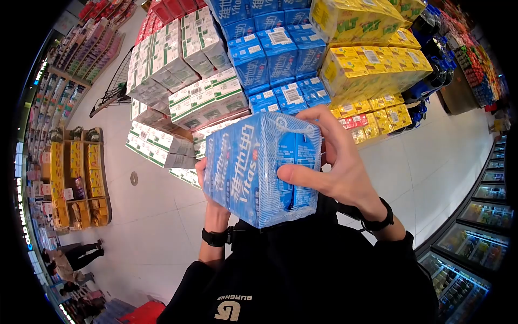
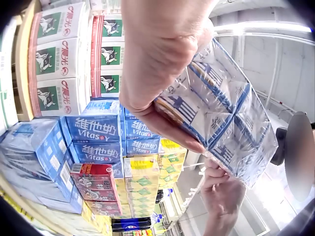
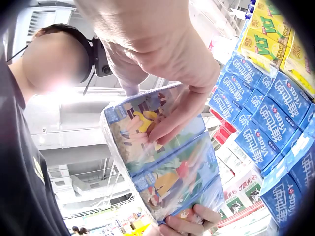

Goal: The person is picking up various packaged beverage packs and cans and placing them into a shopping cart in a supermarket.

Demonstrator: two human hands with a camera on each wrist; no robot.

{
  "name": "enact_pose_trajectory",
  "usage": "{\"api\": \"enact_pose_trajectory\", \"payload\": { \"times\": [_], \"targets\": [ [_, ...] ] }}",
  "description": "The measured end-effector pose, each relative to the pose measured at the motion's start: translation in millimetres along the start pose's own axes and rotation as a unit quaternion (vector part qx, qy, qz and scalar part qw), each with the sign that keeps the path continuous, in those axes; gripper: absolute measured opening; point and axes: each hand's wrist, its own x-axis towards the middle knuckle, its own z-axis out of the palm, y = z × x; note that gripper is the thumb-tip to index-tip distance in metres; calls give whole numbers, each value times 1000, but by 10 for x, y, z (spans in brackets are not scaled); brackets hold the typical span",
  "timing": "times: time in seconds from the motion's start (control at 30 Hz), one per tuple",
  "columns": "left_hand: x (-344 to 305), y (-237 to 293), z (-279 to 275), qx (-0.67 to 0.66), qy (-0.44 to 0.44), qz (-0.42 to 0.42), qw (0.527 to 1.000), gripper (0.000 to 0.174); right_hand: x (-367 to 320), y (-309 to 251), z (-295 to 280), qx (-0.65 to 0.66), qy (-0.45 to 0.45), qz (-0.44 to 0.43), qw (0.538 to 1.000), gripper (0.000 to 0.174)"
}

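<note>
Held up in front of the body is a shrink-wrapped pack of blue Vitasoy drink cartons [image 1: 240, 167], tilted, its clear film glossy over one end. My right hand [image 1: 348, 170] grips that end, thumb pressed on the film and fingers curled over the far edge. On the other side my left hand [image 1: 213, 202] holds the pack, mostly hidden behind it in the head view. The left wrist view shows the left hand [image 2: 160, 59] against the wrapped cartons. In the right wrist view, fingers of the right hand [image 3: 162, 59] lie across a face with coloured cartoon pictures.
Ahead stands a stack of similar blue packs [image 1: 278, 54], between white and green carton packs [image 1: 178, 59] and yellow VLT packs [image 1: 372, 62]. A shopping cart [image 1: 113, 86], a snack shelf [image 1: 81, 178] and people [image 1: 75, 259] are on the left. Chiller cabinets [image 1: 458, 270] line the right.
</note>
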Motion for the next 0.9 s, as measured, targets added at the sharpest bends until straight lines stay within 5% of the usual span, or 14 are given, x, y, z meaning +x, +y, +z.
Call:
{"api": "enact_pose_trajectory", "payload": {
  "times": [0.23,0.33,0.37,0.47,0.5,0.53,0.6,0.77,0.83,0.9],
  "targets": [
    [27,-30,-136,8,-5,28,1000,68,34,116,-12,-1,13,6,1000,66],
    [1,-22,-64,8,13,81,997,66,40,114,-50,12,42,67,997,74],
    [-14,26,-38,21,15,85,996,73,18,104,-115,41,21,124,991,89],
    [-49,237,15,249,-64,79,963,90,-32,463,-116,-104,18,4,994,102],
    [-97,286,111,278,-47,44,958,104,-29,367,-92,-31,18,49,998,110],
    [-120,322,58,307,-49,49,949,108,-16,378,-106,-41,5,-1,999,110],
    [-148,351,144,359,-98,54,927,103,-56,445,-144,-54,-18,-94,994,110],
    [-421,338,-212,485,-34,60,872,105,-169,722,-373,-179,-23,-247,952,119],
    [-534,454,-1072,462,-110,57,878,98,-125,708,-439,-203,-36,-324,923,117],
    [-490,413,-549,533,-156,161,815,107,-69,684,-452,-230,-29,-394,889,109]
  ]
}}
